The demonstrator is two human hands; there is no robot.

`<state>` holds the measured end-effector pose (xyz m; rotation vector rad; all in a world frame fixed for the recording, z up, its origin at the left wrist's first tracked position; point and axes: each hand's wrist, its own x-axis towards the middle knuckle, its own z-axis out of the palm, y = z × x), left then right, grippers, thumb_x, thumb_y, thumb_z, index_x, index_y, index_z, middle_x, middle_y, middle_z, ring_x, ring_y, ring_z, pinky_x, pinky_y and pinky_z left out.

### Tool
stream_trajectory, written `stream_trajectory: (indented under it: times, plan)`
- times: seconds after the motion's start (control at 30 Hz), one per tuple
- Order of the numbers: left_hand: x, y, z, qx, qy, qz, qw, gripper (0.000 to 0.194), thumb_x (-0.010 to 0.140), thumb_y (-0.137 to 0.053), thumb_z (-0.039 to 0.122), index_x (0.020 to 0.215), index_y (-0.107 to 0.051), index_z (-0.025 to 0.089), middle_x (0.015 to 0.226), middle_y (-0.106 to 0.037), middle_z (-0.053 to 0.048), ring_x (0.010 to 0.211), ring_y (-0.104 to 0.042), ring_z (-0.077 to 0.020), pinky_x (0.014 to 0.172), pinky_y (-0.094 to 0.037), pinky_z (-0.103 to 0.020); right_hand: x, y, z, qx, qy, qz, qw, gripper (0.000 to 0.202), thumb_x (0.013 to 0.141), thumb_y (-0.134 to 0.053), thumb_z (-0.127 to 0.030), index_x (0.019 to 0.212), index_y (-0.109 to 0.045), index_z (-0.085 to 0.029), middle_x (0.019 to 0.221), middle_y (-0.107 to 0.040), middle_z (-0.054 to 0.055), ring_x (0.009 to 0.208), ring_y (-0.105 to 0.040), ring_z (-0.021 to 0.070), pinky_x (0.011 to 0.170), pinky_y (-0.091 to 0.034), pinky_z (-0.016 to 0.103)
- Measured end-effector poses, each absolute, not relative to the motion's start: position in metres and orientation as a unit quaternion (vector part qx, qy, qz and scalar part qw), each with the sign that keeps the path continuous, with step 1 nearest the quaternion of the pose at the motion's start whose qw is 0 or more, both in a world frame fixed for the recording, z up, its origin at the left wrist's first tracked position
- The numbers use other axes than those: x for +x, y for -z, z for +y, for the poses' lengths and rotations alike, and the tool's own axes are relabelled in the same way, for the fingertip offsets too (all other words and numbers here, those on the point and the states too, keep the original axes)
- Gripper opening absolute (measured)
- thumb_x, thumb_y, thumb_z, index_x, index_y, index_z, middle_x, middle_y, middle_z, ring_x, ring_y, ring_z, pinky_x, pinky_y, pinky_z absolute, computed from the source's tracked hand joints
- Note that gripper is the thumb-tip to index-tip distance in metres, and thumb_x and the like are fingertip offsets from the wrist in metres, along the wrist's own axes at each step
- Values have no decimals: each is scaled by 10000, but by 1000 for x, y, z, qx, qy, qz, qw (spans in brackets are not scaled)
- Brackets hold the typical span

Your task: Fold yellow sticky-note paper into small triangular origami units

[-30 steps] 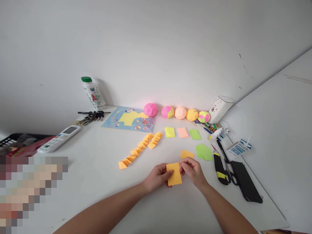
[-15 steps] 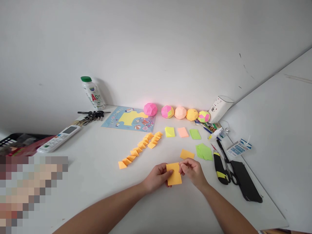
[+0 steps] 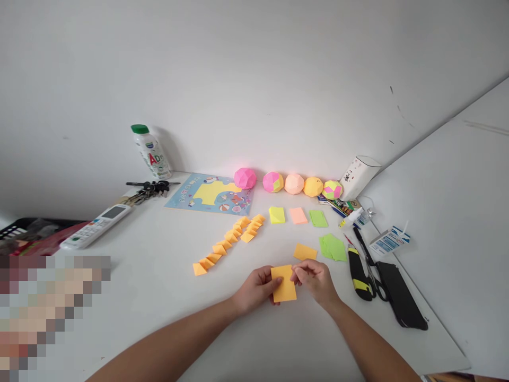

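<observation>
An orange sticky note (image 3: 284, 289) is held above the table's near middle. My left hand (image 3: 257, 289) grips its left side, thumb on the front and fingers behind. At its right edge my right hand (image 3: 316, 282) is closed in a pinch, thumb and forefinger touching the paper. Just beyond my right hand lies a flat orange pad of notes (image 3: 305, 251). To the left runs a slanting row of folded orange paper pieces (image 3: 226, 244). Yellow (image 3: 277, 215), peach (image 3: 298, 216) and green (image 3: 318, 218) pads lie farther back, and a ragged green paper stack (image 3: 333, 248) sits to the right.
Several faceted paper balls (image 3: 294, 184) line the wall beside a white holder (image 3: 359, 175). Scissors (image 3: 374, 281), a cutter (image 3: 359, 276) and a black case (image 3: 402, 297) lie right. At left are a bottle (image 3: 153, 154), keys (image 3: 151, 190) and a remote control (image 3: 97, 225).
My right fingertips have shifted very slightly left along the note's edge. Otherwise the hands and the things on the table are where they were.
</observation>
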<state>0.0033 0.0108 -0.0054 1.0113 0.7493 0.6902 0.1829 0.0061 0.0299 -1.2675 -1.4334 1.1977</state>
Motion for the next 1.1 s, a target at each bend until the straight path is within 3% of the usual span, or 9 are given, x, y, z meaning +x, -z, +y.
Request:
stream_trajectory:
  times: [0.3, 0.6, 0.83, 1.1]
  plan:
    - [4, 7, 11, 458, -321, 338, 757, 378, 726, -599, 511, 778, -506, 148, 641, -615, -11, 490, -561, -120, 498, -434, -253, 182, -32, 6, -503, -487, -564, 438, 181, 760, -568, -269, 620, -625, -170, 578, -629, 18, 540, -563, 140, 533, -477, 259]
    - [3, 7, 11, 457, -317, 347, 755, 375, 728, -596, 507, 786, -508, 148, 662, -619, -15, 498, -566, -122, 511, -446, -262, 182, -35, 5, -515, -475, -558, 444, 163, 734, -525, -184, 589, -601, -177, 497, -570, -5, 526, -534, 142, 539, -463, 263]
    - [4, 1, 10, 457, -314, 355, 753, 368, 727, -601, 500, 755, -492, 150, 629, -607, 0, 482, -558, -112, 504, -438, -257, 186, -34, 7, -519, -467, -549, 459, 333, 789, -498, -231, 467, -421, -192, 463, -501, -20, 485, -525, 131, 533, -424, 262]
    - [3, -2, 10, 461, -309, 358, 751, 376, 725, -598, 505, 783, -505, 146, 653, -612, -4, 497, -564, -116, 515, -442, -263, 186, -33, 8, -486, -478, -570, 458, 367, 861, -440, -313, 540, -546, -169, 492, -535, 5, 513, -541, 140, 544, -433, 266]
